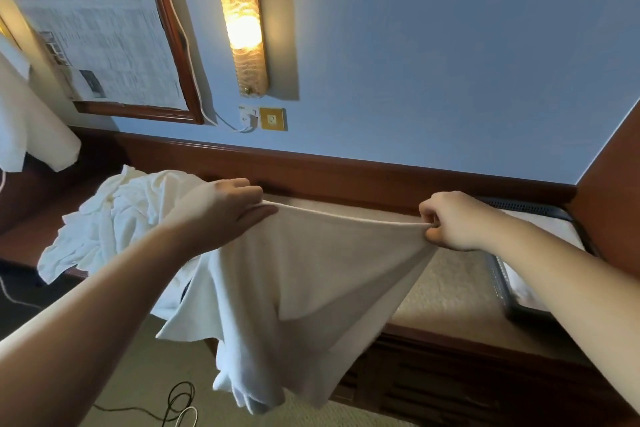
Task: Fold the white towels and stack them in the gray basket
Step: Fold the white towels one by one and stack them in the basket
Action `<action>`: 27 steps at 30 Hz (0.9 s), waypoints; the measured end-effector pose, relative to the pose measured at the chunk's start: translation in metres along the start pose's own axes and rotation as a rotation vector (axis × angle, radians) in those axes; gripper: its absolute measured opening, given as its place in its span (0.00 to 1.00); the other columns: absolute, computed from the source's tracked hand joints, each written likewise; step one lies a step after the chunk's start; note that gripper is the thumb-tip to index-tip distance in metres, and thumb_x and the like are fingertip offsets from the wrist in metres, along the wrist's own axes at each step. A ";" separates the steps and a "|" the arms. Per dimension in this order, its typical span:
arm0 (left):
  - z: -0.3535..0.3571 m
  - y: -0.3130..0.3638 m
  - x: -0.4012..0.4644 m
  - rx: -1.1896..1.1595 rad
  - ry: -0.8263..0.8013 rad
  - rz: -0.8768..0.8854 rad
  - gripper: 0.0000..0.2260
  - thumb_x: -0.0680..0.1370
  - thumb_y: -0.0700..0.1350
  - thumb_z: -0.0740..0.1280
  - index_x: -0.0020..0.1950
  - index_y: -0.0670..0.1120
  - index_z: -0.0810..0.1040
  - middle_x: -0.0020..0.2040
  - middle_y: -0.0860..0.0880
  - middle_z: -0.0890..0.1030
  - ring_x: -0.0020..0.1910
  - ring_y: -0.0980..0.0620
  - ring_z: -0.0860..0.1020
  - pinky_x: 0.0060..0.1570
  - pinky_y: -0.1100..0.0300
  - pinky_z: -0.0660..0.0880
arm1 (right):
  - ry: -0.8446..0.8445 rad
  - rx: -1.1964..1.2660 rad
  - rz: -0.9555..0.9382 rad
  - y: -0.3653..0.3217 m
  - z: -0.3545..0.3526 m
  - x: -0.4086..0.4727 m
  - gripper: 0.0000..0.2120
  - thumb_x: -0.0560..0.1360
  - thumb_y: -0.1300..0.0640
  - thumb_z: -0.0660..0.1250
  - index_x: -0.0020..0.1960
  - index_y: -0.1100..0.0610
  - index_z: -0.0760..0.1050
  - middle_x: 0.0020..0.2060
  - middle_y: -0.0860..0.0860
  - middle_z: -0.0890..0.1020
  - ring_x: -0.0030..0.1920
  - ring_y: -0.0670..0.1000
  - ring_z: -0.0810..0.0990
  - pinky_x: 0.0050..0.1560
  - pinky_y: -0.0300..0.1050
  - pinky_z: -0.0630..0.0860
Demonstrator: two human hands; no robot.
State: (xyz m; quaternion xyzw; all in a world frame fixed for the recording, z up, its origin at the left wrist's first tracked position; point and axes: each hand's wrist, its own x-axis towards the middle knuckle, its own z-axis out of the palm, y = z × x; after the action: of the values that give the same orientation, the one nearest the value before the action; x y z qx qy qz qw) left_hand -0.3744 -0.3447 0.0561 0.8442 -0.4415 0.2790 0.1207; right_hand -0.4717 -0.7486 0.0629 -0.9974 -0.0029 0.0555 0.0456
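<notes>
- My left hand (221, 210) pinches one top corner of the white towel (304, 288), thumb under, fingers curled over the edge.
- My right hand (450, 222) grips the other top corner, fingers closed tight on it.
- Towel stretched taut between both hands, rest hanging below them over the counter (450, 298) edge.
- Crumpled towel pile (117, 218) sits behind my left hand.
- Gray basket (498, 274) just under my right wrist, white inside.
</notes>
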 end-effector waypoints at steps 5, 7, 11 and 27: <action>0.008 0.014 0.005 -0.026 0.028 0.006 0.19 0.82 0.55 0.67 0.35 0.47 0.71 0.33 0.54 0.65 0.27 0.49 0.63 0.26 0.58 0.64 | 0.074 -0.064 -0.053 -0.008 0.011 -0.001 0.10 0.74 0.62 0.65 0.40 0.48 0.70 0.41 0.45 0.75 0.41 0.51 0.76 0.36 0.44 0.71; 0.011 0.018 0.008 -0.039 0.038 0.000 0.20 0.83 0.55 0.67 0.35 0.46 0.71 0.33 0.54 0.66 0.27 0.48 0.66 0.26 0.57 0.68 | 0.021 -0.069 -0.065 -0.013 0.013 -0.001 0.12 0.75 0.63 0.64 0.45 0.45 0.71 0.44 0.42 0.75 0.44 0.49 0.75 0.43 0.46 0.76; 0.014 0.022 0.010 -0.038 0.056 0.015 0.20 0.83 0.55 0.67 0.35 0.47 0.69 0.33 0.54 0.66 0.27 0.47 0.66 0.25 0.56 0.68 | 0.001 -0.188 -0.073 -0.017 0.016 0.003 0.15 0.78 0.62 0.64 0.45 0.42 0.65 0.45 0.43 0.69 0.48 0.50 0.71 0.46 0.47 0.73; 0.064 0.009 -0.055 -0.002 0.023 -0.024 0.11 0.84 0.53 0.67 0.49 0.46 0.79 0.41 0.48 0.70 0.32 0.43 0.70 0.25 0.54 0.70 | 0.669 -0.169 -0.287 -0.012 -0.039 0.001 0.19 0.79 0.42 0.53 0.46 0.52 0.76 0.36 0.49 0.76 0.41 0.60 0.79 0.43 0.49 0.63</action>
State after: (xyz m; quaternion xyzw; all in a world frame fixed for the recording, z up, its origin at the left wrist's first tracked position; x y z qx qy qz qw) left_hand -0.3835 -0.3413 -0.0288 0.8460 -0.4302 0.2869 0.1302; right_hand -0.4669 -0.7397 0.1023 -0.9500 -0.1323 -0.2811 -0.0311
